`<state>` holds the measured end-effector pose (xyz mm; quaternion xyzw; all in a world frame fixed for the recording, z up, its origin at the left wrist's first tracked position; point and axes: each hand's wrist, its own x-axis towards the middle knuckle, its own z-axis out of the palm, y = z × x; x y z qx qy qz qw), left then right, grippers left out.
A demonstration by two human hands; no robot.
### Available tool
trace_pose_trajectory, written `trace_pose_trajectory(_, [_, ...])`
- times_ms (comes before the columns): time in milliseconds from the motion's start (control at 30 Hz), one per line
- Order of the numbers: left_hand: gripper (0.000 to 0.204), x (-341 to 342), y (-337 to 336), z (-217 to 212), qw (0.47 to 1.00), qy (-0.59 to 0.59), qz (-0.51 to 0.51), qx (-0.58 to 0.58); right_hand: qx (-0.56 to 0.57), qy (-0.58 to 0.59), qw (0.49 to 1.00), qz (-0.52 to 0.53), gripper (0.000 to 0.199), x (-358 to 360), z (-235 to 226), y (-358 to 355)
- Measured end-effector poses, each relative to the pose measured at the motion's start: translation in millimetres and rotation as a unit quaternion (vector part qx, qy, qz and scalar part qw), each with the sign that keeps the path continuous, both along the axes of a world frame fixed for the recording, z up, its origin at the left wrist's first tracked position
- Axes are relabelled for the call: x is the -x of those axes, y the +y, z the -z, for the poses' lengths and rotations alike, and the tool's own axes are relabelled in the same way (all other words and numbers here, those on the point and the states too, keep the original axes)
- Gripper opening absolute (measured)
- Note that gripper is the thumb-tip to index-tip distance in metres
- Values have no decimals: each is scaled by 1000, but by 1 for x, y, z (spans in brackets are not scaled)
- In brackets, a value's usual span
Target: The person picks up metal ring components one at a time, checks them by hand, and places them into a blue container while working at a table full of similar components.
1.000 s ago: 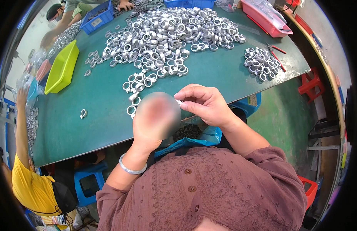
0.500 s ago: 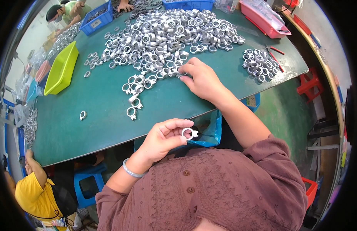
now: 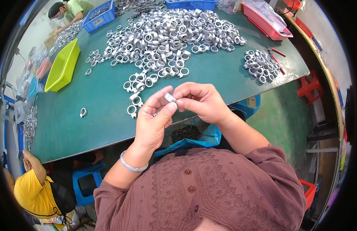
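Both my hands meet over the near edge of the green table (image 3: 90,115). My left hand (image 3: 153,121) and my right hand (image 3: 201,102) together pinch a small silver metal ring clamp (image 3: 170,97) between fingertips. Just beyond them a few loose silver ring clamps (image 3: 137,86) lie on the table. Farther back spreads a large heap of the same clamps (image 3: 167,36). A smaller separate pile of clamps (image 3: 261,65) lies to the right. A blue bag of dark small parts (image 3: 186,134) sits below my hands, at my lap.
A yellow-green tray (image 3: 63,65) lies at the table's left, a blue bin (image 3: 97,17) and a pink tray (image 3: 267,21) at the far side. Red-handled pliers (image 3: 276,52) rest near the small pile. One person in yellow sits lower left, another in green works far left.
My right hand came back from the loose clamps on the table to my left hand. Both hands now hold the clamp together, slightly higher than before.
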<state>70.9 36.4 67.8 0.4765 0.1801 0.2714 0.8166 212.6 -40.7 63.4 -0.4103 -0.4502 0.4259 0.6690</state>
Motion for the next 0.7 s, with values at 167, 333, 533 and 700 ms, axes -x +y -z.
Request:
trace_pose_trajectory(167, [35,2,-1,5,997,29,-23,-62,2,18,1000,6,10,3,5,-2])
trace_pose_trajectory(333, [36,3,-1,8,990,35,-39,-132,-30,-75,996,40,9,3,6,-4])
trace_pose_trajectory(533, [37,6,0,10,983,37,-35,-175,-32,-135,988,64,9,3,0,-7])
trace_pose_trajectory(700, [36,7,-1,11,982,40,-30,-184,-36,-153,985,65,9,3,0,-7])
